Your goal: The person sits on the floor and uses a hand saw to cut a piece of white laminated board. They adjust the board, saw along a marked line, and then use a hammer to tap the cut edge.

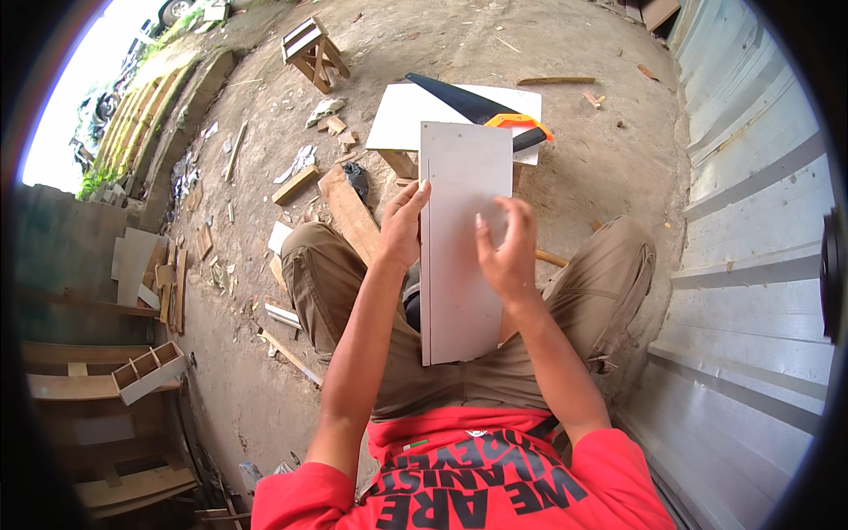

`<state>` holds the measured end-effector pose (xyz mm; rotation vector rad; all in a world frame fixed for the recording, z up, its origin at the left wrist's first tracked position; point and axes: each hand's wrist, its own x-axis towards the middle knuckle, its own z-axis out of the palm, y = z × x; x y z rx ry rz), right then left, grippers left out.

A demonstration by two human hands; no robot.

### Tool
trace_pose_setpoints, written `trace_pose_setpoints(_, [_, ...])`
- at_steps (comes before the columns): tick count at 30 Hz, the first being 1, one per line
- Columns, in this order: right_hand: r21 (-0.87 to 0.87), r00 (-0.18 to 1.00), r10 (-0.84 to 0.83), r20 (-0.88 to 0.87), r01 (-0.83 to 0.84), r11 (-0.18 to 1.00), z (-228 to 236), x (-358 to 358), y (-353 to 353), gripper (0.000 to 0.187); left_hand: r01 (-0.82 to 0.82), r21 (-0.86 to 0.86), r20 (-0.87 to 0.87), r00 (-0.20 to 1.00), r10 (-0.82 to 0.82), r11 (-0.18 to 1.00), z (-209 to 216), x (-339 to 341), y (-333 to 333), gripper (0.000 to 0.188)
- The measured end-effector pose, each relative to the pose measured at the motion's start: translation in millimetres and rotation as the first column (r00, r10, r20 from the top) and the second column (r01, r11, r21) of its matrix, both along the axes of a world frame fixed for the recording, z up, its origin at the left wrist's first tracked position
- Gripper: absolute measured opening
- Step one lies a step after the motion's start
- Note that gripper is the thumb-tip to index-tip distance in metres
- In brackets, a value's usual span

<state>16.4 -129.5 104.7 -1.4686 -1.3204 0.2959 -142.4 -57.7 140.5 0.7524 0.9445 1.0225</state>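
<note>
Head view showed a white board standing lengthwise over the lap, left hand gripping its left edge, right hand spread loosely against its face, both equally near.

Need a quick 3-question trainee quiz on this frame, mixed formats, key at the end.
1. True or false: the left hand grips the left edge of the white panel.
2. The handsaw lies on: A) the dirt ground, B) a white board, C) the person's lap.
3. Fill in: the right hand rests on the panel's ____ face.

Key: 1 true; 2 B; 3 front (the side toward the camera). The panel is held upright over the lap, and the saw's orange handle sits just beyond its top edge.
</note>
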Motion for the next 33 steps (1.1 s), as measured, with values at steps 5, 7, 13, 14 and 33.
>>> trace_pose_setpoints(5, [-0.323,0.883,-0.010,-0.469,-0.161,0.933,-2.8,26.6,15.4,0.055,-0.055,0.051,0.035,0.998,0.053,0.997,-6.2,1.6,0.7,0.034])
trace_pose_setpoints(7, [-0.427,0.834,0.007,-0.551,-0.289,0.857,-5.1,24.5,14.1,0.060,-0.084,0.068,-0.008,0.996,0.084,0.994,-19.3,0.8,9.7,0.036])
trace_pose_setpoints(13, [-0.471,0.923,-0.015,-0.385,-0.182,0.864,-52.4,17.0,15.9,0.065,-0.121,0.007,-0.216,0.969,0.120,0.993,-82.6,12.9,30.0,0.040])
trace_pose_setpoints(14, [-0.450,0.923,0.000,-0.385,-0.188,0.873,-60.3,15.9,19.3,0.066,-0.118,-0.017,-0.284,0.953,0.108,0.993,-95.0,10.3,37.1,0.041])
trace_pose_setpoints(33, [-0.400,0.986,-0.085,0.144,0.137,0.906,-118.1,24.0,41.7,0.055,-0.024,0.077,-0.776,0.627,0.075,0.997,-207.7,21.1,38.2,0.052])
